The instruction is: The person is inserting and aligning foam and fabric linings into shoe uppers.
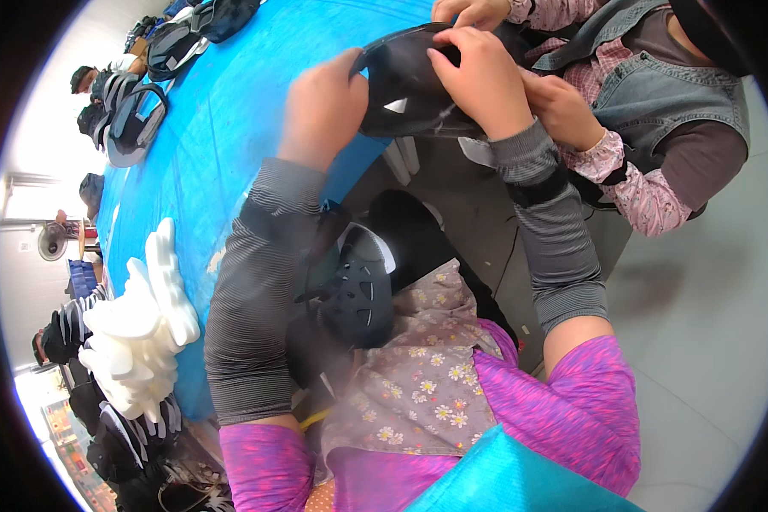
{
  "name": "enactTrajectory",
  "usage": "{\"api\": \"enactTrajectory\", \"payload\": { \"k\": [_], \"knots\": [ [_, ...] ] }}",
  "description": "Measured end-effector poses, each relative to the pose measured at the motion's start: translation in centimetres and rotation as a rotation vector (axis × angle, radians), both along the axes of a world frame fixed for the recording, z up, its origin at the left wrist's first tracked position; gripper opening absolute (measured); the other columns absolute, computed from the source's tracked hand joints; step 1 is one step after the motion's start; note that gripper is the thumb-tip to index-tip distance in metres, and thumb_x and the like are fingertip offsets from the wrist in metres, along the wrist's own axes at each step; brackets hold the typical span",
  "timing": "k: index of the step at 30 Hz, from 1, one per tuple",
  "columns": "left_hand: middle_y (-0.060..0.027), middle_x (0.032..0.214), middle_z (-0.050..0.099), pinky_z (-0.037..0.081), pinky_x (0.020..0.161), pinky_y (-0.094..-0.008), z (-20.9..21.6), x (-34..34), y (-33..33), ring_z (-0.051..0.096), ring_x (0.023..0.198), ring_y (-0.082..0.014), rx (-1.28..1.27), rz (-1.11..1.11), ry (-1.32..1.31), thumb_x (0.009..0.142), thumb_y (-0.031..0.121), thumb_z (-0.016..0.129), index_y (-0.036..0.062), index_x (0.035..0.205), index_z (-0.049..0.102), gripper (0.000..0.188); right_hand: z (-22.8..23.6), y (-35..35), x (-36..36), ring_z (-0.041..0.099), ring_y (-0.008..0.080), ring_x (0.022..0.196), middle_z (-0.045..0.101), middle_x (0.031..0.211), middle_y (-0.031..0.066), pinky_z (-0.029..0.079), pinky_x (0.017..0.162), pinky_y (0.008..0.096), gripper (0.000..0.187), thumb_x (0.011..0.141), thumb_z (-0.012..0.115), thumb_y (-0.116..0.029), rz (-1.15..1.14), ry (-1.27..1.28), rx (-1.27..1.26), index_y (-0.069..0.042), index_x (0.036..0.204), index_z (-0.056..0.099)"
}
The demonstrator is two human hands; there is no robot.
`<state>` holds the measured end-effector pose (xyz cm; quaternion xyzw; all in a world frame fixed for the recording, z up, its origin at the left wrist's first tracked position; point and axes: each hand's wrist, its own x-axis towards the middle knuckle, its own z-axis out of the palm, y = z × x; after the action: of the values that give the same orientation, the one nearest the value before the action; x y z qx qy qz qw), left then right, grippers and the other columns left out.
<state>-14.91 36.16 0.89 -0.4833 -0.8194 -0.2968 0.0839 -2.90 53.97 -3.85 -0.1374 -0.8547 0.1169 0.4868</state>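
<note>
At the blue table's edge, both my hands are on a black, curved, glossy piece (pixel 405 85) with a small white triangular mark; its exact kind does not show. My left hand (pixel 324 107) grips its left edge, thumb curled over the rim. My right hand (pixel 486 81) pinches its upper right edge, close to a co-worker's hand (pixel 474 12) at the top. The co-worker's other hand (pixel 565 109) is beside my right wrist. On my lap rests a black helmet-like shell (pixel 358 299) with slots, partly hidden by my left forearm.
A blue-covered table (pixel 205 128) curves along the left, with a pile of white foam pieces (pixel 136 341) on its near end. Black and grey items (pixel 132 119) lie at its far edge. The co-worker (pixel 674 111) sits at the right. A fan (pixel 53 241) stands far left.
</note>
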Motion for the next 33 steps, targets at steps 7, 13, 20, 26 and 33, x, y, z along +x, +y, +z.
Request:
{"api": "enactTrajectory", "payload": {
  "k": [7, 13, 20, 26, 33],
  "knots": [
    [-0.0147, 0.095, 0.072, 0.052, 0.075, -0.0290, 0.6, -1.8, -1.6, 0.065, 0.079, -0.0176, -0.091, -0.172, -0.246, 0.086, 0.006, 0.054, 0.0046, 0.125, 0.067, 0.040, -1.2, -0.7, -1.6, 0.065, 0.0320, 0.092, 0.072, 0.092, 0.0146, 0.052, 0.083, 0.0403, 0.026, 0.084, 0.070, -0.024, -0.055, -0.095, -0.190, -0.002, 0.098, 0.072],
    [-0.0059, 0.093, 0.070, 0.050, 0.075, -0.0251, 0.5, -2.5, -2.9, 0.062, 0.082, -0.0109, -0.160, -0.173, -0.430, 0.085, 0.003, 0.055, -0.0061, 0.119, 0.067, 0.038, -2.5, -3.5, 0.1, 0.062, 0.0324, 0.079, 0.068, 0.079, 0.0123, 0.052, 0.071, 0.0428, 0.018, 0.082, 0.070, -0.021, -0.119, -0.146, -0.081, -0.003, 0.079, 0.066],
    [-0.0052, 0.093, 0.070, 0.051, 0.083, -0.0256, 2.2, -0.8, -7.9, 0.062, 0.087, -0.0114, -0.456, -0.310, -0.674, 0.080, 0.000, 0.056, -0.0086, 0.113, 0.068, 0.037, -3.0, -7.9, 7.1, 0.057, 0.0232, 0.083, 0.056, 0.092, 0.0102, 0.048, 0.077, 0.0311, 0.029, 0.082, 0.072, -0.013, 0.424, -0.219, -0.542, -0.003, 0.098, 0.049],
    [-0.0113, 0.104, 0.071, 0.048, 0.093, -0.0304, 2.0, 3.7, -13.5, 0.062, 0.101, -0.0180, -0.607, -0.297, -1.052, 0.080, -0.005, 0.053, -0.0055, 0.118, 0.066, 0.040, -2.5, -10.8, 14.1, 0.063, 0.0140, 0.107, 0.066, 0.115, 0.0055, 0.050, 0.097, 0.0300, 0.038, 0.085, 0.075, -0.004, 0.966, -0.582, -1.427, -0.001, 0.120, 0.063],
    [-0.0109, 0.112, 0.071, 0.047, 0.096, -0.0266, 0.4, 5.9, -15.5, 0.064, 0.104, -0.0151, -0.546, -0.222, -1.194, 0.077, -0.007, 0.051, -0.0071, 0.122, 0.066, 0.048, -4.4, -11.8, 14.9, 0.067, 0.0155, 0.105, 0.070, 0.113, 0.0103, 0.053, 0.096, 0.0294, 0.037, 0.087, 0.073, -0.007, 1.068, -0.593, -1.474, 0.002, 0.122, 0.066]
  ]
}}
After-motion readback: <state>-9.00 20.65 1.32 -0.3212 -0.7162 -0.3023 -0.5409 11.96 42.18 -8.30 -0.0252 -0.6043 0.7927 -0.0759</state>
